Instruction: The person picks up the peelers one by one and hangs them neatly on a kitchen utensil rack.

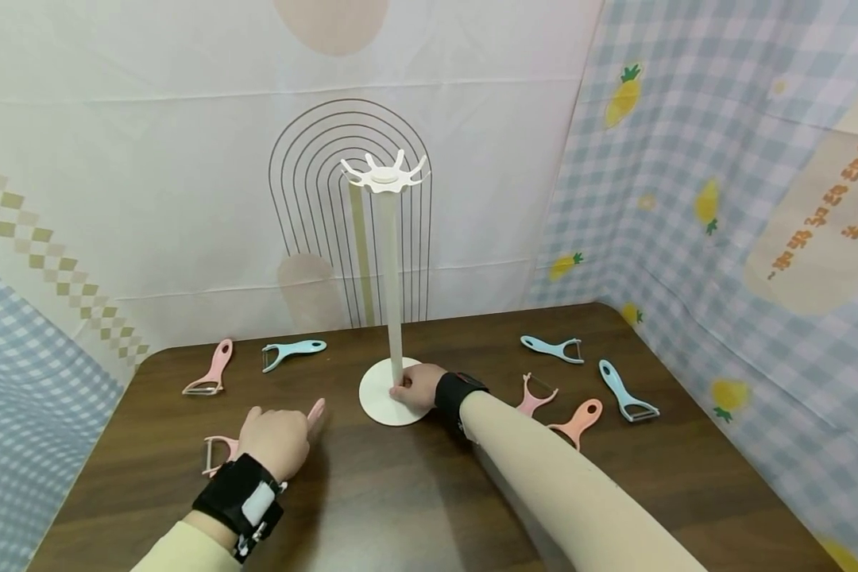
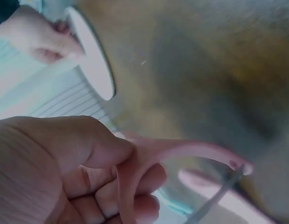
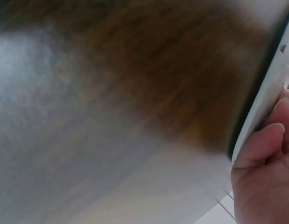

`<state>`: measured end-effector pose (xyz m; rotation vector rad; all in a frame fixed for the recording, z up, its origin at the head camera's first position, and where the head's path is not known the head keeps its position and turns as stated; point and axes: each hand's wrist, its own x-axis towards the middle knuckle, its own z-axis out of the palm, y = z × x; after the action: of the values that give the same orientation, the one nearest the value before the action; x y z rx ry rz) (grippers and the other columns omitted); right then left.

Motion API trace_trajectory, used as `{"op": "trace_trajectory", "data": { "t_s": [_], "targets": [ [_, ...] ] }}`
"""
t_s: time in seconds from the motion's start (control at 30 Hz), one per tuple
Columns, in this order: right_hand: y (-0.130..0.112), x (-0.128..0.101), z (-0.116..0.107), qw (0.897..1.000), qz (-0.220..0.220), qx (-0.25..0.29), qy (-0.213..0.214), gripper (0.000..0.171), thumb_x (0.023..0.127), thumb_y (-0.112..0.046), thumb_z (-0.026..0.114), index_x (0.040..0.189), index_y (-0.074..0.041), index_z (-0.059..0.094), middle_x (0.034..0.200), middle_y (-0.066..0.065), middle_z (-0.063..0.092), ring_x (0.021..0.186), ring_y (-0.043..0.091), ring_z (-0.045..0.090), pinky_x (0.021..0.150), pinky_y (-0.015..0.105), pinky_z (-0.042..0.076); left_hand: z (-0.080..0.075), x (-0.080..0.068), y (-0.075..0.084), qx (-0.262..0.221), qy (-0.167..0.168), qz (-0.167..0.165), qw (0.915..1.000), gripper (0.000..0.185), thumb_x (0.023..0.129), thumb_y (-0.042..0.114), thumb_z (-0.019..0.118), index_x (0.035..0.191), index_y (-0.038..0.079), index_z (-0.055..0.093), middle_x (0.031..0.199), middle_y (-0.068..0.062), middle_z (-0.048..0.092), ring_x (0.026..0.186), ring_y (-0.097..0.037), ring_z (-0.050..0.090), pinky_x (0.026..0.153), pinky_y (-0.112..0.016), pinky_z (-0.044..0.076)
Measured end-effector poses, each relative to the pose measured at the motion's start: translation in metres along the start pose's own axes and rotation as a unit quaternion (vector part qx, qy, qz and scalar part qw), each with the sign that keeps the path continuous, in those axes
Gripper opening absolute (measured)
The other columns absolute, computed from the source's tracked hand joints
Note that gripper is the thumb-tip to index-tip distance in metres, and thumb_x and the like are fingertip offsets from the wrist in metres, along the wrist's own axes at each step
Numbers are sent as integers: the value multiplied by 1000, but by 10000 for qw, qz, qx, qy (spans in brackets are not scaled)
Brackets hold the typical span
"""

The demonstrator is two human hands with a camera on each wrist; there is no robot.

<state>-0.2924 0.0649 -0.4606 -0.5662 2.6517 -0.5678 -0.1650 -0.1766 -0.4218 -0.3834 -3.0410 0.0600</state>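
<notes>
My left hand (image 1: 277, 438) pinches a pink Y-shaped peeler (image 2: 181, 148) near its neck, over the left part of the table. In the head view its handle end (image 1: 318, 410) sticks out past the fingers, while the bladed head points left. A tall white stand (image 1: 392, 278), topped by a ring of upturned hooks (image 1: 384, 176), rises from a round base (image 1: 379, 407). My right hand (image 1: 420, 387) grips the foot of the pole, right above that base. Its curled fingers (image 3: 263, 142) show against the disc in the right wrist view.
Left of the stand lie another pink peeler (image 1: 218, 367) and a blue peeler (image 1: 295, 349). On the right are two blue peelers (image 1: 552, 347) (image 1: 620, 389), a pink one (image 1: 533, 400) and an orange-pink one (image 1: 581, 421), partly behind my right arm. Patterned cloth hangs behind the brown table (image 1: 372, 492).
</notes>
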Motion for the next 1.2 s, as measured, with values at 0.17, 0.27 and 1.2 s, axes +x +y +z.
{"op": "trace_trajectory", "data": {
  "t_s": [0.17, 0.27, 1.2],
  "targets": [
    [-4, -2, -4, 9999, 3, -72, -108, 24, 96, -35, 60, 102, -12, 66, 77, -3, 55, 75, 13, 50, 71, 27, 39, -16, 8, -14, -629, 256, -250, 9974, 12, 76, 14, 68, 65, 11, 62, 66, -5, 64, 61, -25, 60, 64, -44, 35],
    [-5, -3, -5, 9998, 17, -122, -128, 25, 96, -34, 61, 103, -12, 66, 79, -3, 56, 77, 13, 51, 72, 27, 40, -25, 11, -21, -889, 601, -194, 9940, 17, 78, 14, 68, 65, 13, 57, 63, -1, 61, 60, -23, 59, 61, -44, 35],
    [-4, -2, 7, 9984, 94, -532, 161, 33, 96, -46, 53, 94, -16, 67, 79, -5, 61, 78, 11, 56, 73, 27, 44, -77, 55, -18, -3427, 2795, -400, 8960, 25, 100, 26, 55, 99, 3, 65, 91, -11, 63, 86, -24, 57, 73, -40, 42]
  ]
}}
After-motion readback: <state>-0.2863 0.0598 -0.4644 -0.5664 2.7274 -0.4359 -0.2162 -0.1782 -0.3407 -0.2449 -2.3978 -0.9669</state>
